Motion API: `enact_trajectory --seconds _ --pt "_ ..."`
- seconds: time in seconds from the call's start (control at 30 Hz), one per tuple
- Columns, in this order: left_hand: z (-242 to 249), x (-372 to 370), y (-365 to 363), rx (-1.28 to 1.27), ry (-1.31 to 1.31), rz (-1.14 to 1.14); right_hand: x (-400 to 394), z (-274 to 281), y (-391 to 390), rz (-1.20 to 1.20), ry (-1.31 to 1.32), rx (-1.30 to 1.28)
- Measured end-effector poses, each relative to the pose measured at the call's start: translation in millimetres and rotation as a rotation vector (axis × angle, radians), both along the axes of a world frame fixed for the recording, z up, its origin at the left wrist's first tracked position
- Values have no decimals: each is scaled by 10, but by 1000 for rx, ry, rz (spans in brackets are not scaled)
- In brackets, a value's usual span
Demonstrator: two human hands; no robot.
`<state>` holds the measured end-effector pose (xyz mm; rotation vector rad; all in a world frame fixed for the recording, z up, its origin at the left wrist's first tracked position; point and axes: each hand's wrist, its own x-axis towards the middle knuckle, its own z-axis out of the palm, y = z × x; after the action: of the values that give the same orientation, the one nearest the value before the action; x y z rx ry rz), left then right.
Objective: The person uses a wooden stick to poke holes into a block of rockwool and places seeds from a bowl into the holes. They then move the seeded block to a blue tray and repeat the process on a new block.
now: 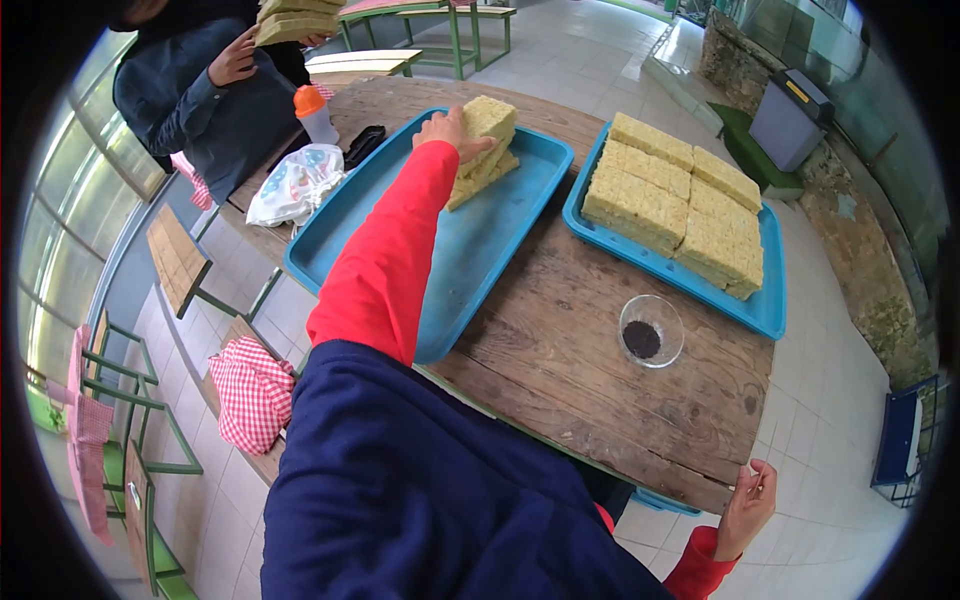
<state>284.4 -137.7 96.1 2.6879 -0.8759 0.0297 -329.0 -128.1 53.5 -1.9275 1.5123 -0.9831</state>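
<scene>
My left hand [447,132], in a red sleeve, reaches into a long blue tray [380,215]. It grips the left side of a small stack of yellowish fibrous slabs, like rockwool [488,125], thumb across the front face. The lower slabs sit slightly askew. My right hand [748,508] hangs by the table's near right corner, fingers loosely curled and apart, with nothing visible in it. A clear cup [651,331] holding small dark grains stands on the wood. Beyond it, a second blue tray [597,235] carries several thick slabs packed close together.
The wooden table [540,370] has rounded edges. At its left lie a white printed bag [297,187], a bottle with an orange cap [315,115] and a black case [364,146]. Across the table, another person [215,125] holds stacked slabs. A checked cloth [250,395] lies on a bench.
</scene>
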Motion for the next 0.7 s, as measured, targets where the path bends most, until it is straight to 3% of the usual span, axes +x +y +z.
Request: enact_trajectory --seconds 0.17,0.37,0.5,0.57,0.7 --pt "-138 -15 64 -102 -157 42 27 30 -45 13 -12 -46" --pt "38 -358 426 -308 -309 -204 173 28 -17 48 -26 -65" --pt "84 -1135 797 -444 -215 -867 283 10 31 102 -30 -121" --pt "201 -1750 1057 -324 82 -1054 370 -27 66 110 -172 -85" --pt "-44 -2431 1217 -240 256 -1203 517 -69 171 191 -242 6"
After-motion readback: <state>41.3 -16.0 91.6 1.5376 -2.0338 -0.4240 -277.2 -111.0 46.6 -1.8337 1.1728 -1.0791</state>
